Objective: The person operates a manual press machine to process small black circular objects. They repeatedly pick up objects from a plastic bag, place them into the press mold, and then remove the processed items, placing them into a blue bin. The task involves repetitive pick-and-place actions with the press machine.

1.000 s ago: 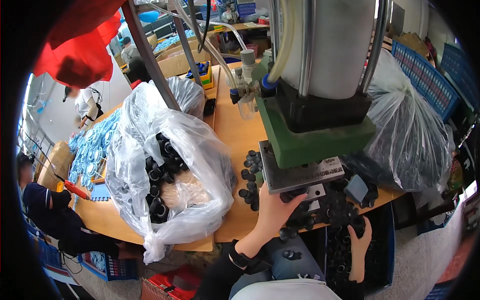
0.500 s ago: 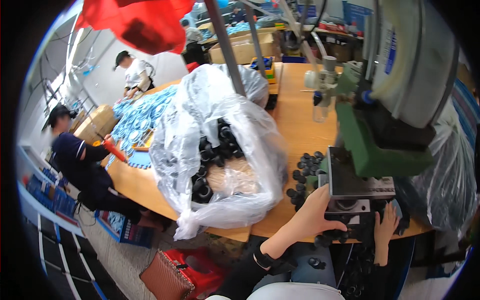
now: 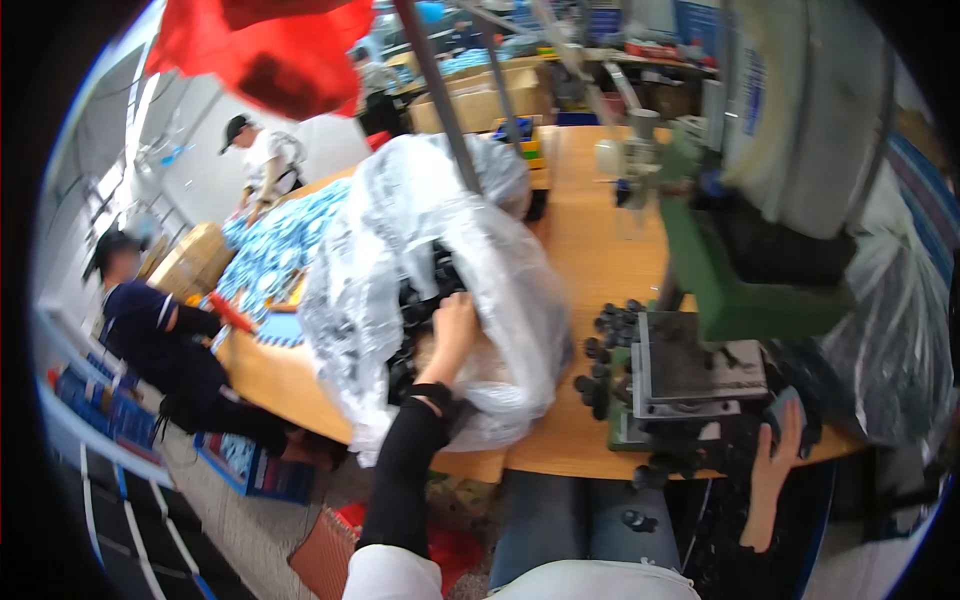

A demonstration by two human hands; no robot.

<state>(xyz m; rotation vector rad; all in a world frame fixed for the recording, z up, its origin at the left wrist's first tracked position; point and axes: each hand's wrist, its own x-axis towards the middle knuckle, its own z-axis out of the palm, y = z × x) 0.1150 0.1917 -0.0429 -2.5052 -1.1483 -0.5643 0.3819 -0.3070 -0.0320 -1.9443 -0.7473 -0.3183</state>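
Note:
My left hand (image 3: 455, 325) reaches into the mouth of a clear plastic bag (image 3: 520, 370), at a heap of small black plastic parts (image 3: 445, 275). Its fingers curl down, and whatever is in them is hidden. On the right, my right hand (image 3: 772, 465) is open, fingers stretched over a grey-blue piece (image 3: 790, 408) beside the machine. Nearest to it is a metal fixture block (image 3: 700, 365) under the green press head (image 3: 750, 280). More black parts (image 3: 600, 350) lie left of that block.
A tall clear bag (image 3: 890, 340) stands right of the press. One black part (image 3: 638, 520) rests on my lap. Across the wooden table (image 3: 590, 260) are light-blue pieces (image 3: 290, 235). Another person (image 3: 155, 330) works at the left, and one (image 3: 262, 165) farther back.
My left hand has left the front of the metal fixture and gone leftward into the plastic bag. The right hand stays beside the fixture. The whole view has shifted slightly.

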